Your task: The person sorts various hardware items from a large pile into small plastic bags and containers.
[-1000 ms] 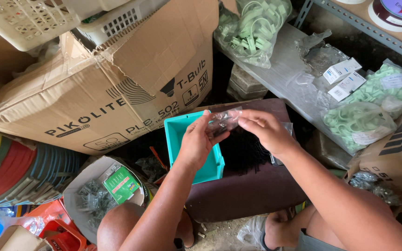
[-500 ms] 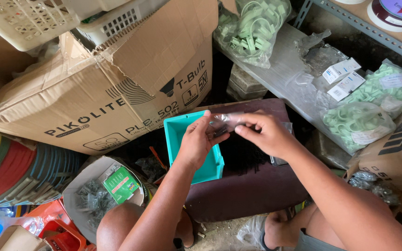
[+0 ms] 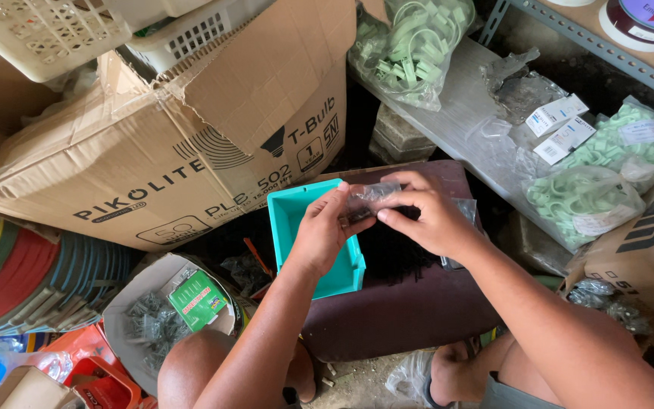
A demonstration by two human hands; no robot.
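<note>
Bag: you hold a small clear plastic bag (image 3: pixel 369 198) crumpled between both hands, above the teal plastic bin (image 3: pixel 297 216); dark small parts seem to sit inside, though the glare makes that hard to tell.
Left hand: your left hand (image 3: pixel 319 231) pinches the bag's left end, fingers closed on it.
Right hand: your right hand (image 3: pixel 429 216) clamps the bag's right end between thumb and fingers.
Bin: it rests on the dark maroon stool (image 3: pixel 410 303).
Packages: a big brown cardboard box (image 3: pixel 191 129) with black print stands upper left; clear bags of pale green clips (image 3: pixel 592 189) carrying white labels lie right; a green printed card (image 3: pixel 197 301) sits lower left.
</note>
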